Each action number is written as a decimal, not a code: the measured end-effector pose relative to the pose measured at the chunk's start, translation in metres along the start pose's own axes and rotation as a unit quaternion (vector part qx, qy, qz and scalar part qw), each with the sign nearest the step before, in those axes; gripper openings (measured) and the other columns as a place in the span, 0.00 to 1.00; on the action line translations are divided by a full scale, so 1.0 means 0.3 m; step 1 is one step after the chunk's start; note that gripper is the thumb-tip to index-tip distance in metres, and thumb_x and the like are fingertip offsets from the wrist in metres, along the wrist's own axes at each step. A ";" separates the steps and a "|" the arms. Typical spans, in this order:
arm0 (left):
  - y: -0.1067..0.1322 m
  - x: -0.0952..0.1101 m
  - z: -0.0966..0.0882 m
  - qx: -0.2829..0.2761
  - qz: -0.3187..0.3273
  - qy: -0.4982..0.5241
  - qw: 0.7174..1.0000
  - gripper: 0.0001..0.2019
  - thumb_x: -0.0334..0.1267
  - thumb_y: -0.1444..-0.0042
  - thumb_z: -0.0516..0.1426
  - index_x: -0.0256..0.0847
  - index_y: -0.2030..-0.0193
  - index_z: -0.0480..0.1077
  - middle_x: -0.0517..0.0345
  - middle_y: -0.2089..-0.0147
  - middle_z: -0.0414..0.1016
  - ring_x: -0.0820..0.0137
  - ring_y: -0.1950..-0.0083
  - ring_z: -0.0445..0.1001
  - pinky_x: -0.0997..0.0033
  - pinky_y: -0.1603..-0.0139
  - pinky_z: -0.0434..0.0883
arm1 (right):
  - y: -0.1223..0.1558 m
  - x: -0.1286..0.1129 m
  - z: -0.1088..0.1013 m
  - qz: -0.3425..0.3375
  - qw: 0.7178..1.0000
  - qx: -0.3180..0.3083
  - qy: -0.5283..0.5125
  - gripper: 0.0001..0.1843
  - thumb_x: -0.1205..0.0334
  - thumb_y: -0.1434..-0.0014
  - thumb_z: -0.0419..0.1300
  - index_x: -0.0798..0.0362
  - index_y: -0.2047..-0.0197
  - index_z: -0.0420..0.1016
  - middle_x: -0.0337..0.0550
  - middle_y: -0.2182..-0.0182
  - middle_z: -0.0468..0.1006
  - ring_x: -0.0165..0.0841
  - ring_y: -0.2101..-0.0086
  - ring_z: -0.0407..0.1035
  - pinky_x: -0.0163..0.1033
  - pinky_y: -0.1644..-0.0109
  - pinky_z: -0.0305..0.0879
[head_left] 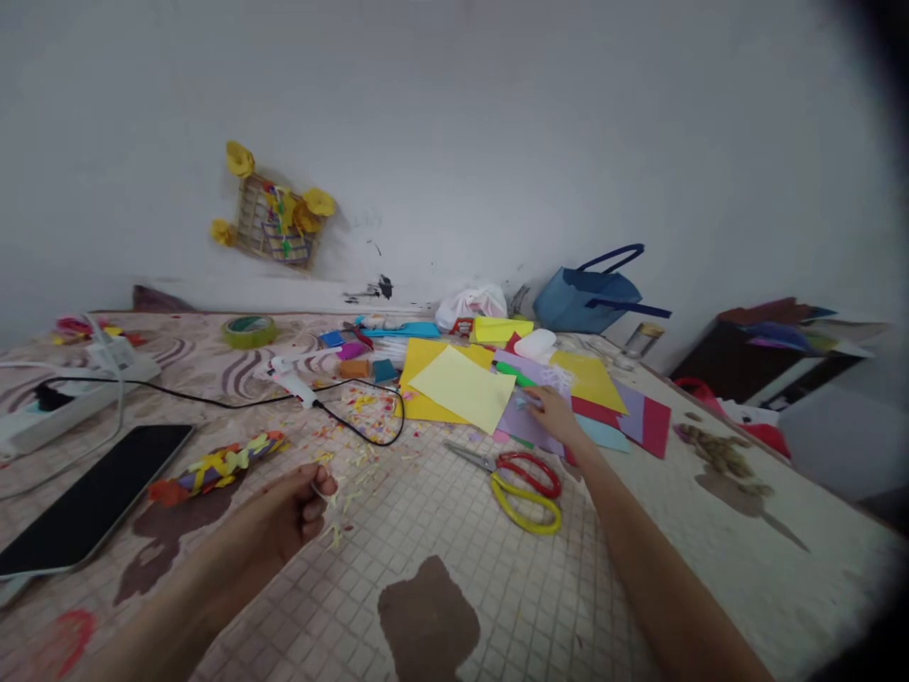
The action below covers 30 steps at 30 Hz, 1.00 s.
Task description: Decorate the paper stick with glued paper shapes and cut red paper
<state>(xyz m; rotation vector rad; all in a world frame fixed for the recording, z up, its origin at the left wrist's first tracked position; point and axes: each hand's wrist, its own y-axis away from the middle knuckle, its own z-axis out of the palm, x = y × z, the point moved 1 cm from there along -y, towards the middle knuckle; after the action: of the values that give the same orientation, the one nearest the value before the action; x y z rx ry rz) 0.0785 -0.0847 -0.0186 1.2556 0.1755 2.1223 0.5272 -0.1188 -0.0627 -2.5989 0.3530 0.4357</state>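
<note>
My left hand (309, 497) is closed in a pinch low over the table, left of centre. From its fingers hangs a thin, pale, fringed strip (336, 519), apparently paper. Farther out on the right, my right hand (552, 413) reaches over a sheet of purple paper (529, 424), its fingertips together at a small pale-blue piece I cannot make out clearly. Between the hands lie scissors (507, 471) with one red and one yellow handle. Pale yellow paper (465, 384) rests on a deeper yellow sheet (418, 360), left of my right hand.
A white glue gun (291, 381) trails a black cable (234, 405) toward a power strip (78, 407). A phone (96, 493) and a colourful paper-wrapped stick (217, 466) lie left. Green tape (249, 331), a blue bag (586, 299) and a small jar (643, 339) stand farther back.
</note>
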 end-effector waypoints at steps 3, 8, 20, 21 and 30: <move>-0.008 -0.004 -0.012 0.001 0.009 -0.002 1.000 0.04 0.33 0.49 0.59 0.36 0.72 0.70 0.60 0.72 0.68 0.81 0.78 0.60 0.83 0.80 0.63 | -0.013 0.001 0.005 -0.011 1.000 0.007 -0.008 0.08 0.70 0.50 0.55 0.52 0.68 0.74 0.43 0.68 0.74 0.35 0.65 0.70 0.40 0.59 0.65; 0.007 0.000 -0.002 -0.007 0.003 -0.008 1.000 0.03 0.33 0.50 0.60 0.37 0.72 0.70 0.61 0.72 0.68 0.80 0.78 0.60 0.83 0.79 0.64 | 0.020 -0.022 -0.029 0.010 0.997 0.066 -0.027 0.07 0.63 0.46 0.53 0.53 0.70 0.71 0.46 0.69 0.73 0.37 0.68 0.69 0.42 0.61 0.65; 0.035 0.012 0.020 -0.016 0.010 -0.008 1.000 0.03 0.32 0.48 0.58 0.36 0.71 0.69 0.60 0.72 0.68 0.81 0.77 0.61 0.83 0.78 0.64 | -0.115 -0.332 -0.016 -0.028 0.994 0.062 -0.085 0.12 0.59 0.41 0.49 0.53 0.58 0.69 0.45 0.63 0.76 0.32 0.71 0.72 0.36 0.66 0.67; 0.035 0.012 0.017 -0.015 0.009 -0.007 1.000 0.03 0.32 0.48 0.58 0.36 0.71 0.69 0.60 0.72 0.68 0.81 0.77 0.61 0.83 0.78 0.64 | -0.133 -0.328 -0.012 -0.028 0.995 0.043 -0.083 0.12 0.60 0.41 0.50 0.53 0.57 0.69 0.45 0.63 0.76 0.31 0.73 0.72 0.36 0.68 0.67; 0.032 0.010 0.011 -0.044 0.006 -0.002 0.999 0.04 0.34 0.46 0.57 0.37 0.69 0.68 0.60 0.71 0.69 0.81 0.76 0.61 0.83 0.77 0.63 | 0.044 -0.234 -0.040 -0.043 0.993 -0.104 -0.023 0.11 0.58 0.43 0.52 0.53 0.71 0.71 0.41 0.74 0.77 0.32 0.75 0.70 0.35 0.71 0.63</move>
<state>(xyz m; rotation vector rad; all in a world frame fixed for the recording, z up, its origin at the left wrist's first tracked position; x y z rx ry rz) 0.0756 -0.0910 -0.0106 1.2125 0.0729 2.1147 0.4616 -0.1242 -0.0328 -2.7883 0.1869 0.5273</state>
